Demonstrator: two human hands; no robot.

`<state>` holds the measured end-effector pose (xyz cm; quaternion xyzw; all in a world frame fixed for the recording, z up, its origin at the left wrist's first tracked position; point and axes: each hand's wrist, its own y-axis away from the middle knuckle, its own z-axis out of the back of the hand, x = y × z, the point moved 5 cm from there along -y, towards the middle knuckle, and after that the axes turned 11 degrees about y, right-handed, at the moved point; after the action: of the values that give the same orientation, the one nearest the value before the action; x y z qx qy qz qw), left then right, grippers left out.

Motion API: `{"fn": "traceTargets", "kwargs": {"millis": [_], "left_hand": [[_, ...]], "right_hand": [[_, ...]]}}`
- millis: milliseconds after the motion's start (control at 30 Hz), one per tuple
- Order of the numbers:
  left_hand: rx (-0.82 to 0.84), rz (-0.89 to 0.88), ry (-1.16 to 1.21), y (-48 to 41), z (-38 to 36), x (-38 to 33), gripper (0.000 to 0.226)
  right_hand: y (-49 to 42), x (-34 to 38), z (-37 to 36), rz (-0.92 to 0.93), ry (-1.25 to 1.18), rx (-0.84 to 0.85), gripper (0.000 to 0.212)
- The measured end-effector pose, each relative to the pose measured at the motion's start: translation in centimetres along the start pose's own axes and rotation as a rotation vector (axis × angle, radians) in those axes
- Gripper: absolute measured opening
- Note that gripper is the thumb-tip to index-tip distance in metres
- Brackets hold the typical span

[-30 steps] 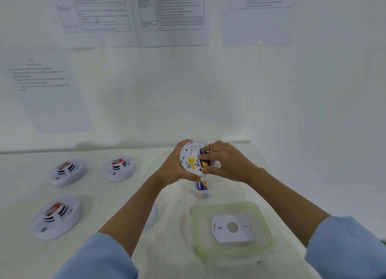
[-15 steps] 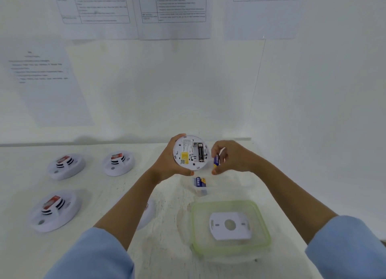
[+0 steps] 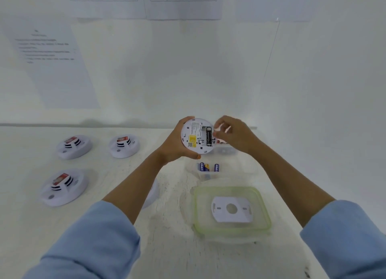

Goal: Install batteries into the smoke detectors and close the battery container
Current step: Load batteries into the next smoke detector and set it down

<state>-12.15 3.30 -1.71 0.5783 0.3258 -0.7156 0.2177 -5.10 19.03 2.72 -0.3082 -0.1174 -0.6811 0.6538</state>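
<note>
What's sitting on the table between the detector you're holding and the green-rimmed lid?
In the head view, a clear container holding blue batteries lies between them.

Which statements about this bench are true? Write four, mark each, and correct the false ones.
1. The left hand holds a smoke detector, its back facing the camera. True.
2. Three more detectors sit on the table at the left. True.
3. The green-rimmed lid covers the battery container. False: it lies on the table apart, a white plate on it.
4. The battery container is empty. False: blue batteries are in it.
</note>
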Motion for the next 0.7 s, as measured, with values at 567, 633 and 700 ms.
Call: {"fn": "traceTargets", "kwargs": {"millis": [567, 633, 700], "left_hand": [[0.018, -0.027, 0.008, -0.4, -1.8, -0.2, 0.103], [0.016, -0.026, 0.019, -0.4, -1.8, -0.1, 0.102], [0.009, -0.028, 0.046, -0.4, -1.8, 0.0, 0.101]], "right_hand": [[-0.9, 0.0, -1.5, -0.063, 0.091, -0.131, 0.024], [-0.8, -0.1, -1.4, -0.055, 0.086, -0.147, 0.026], [-0.7, 0.3, -1.1, -0.017, 0.094, -0.202, 0.026]]}}
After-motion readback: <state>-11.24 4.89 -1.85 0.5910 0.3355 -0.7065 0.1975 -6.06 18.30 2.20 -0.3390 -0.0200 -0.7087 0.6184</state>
